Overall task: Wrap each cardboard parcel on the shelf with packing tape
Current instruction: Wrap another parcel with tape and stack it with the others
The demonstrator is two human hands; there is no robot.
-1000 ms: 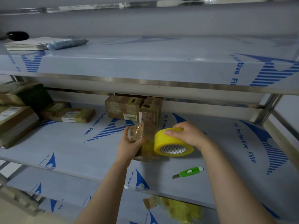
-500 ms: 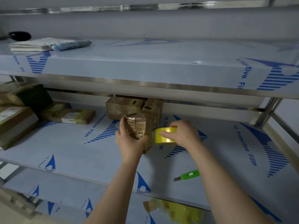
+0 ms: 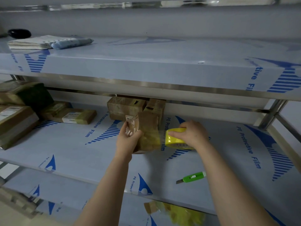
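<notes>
Parcel of brown cardboard, small and partly glossy with clear film [image 3: 149, 128], held upright just above the middle shelf [image 3: 68, 152] of a metal rack covered in blue-printed protective film. The left hand [image 3: 127, 142] grips the parcel's left side, its fingers [image 3: 124, 128] curled round the edge. The right hand [image 3: 191, 134] grips a yellow roll of packing tape [image 3: 173, 141], with its fingers [image 3: 177, 133] curled over the roll's upper rim. The roll sits just right of the parcel, and a short translucent strip of tape [image 3: 162, 136] spans from roll to parcel.

Beyond the fingers, at the back of the shelf, two brown cardboard boxes [image 3: 125, 108] stand side by side. Nearer than the right fingers and well apart from them, a green utility knife [image 3: 193, 176] lies on the shelf, blade tip exposed. Far to the left of the left fingers lie a flat, labelled brown parcel [image 3: 76, 115] and a stack of larger brown parcels [image 3: 16, 118].

Above the fingers, the upper shelf [image 3: 146, 66] carries a stack of papers [image 3: 31, 42], a pale blue bundle [image 3: 71, 43] and a black object [image 3: 19, 33]. Below them, crumpled yellow tape [image 3: 179, 212] lies on the lower shelf.
</notes>
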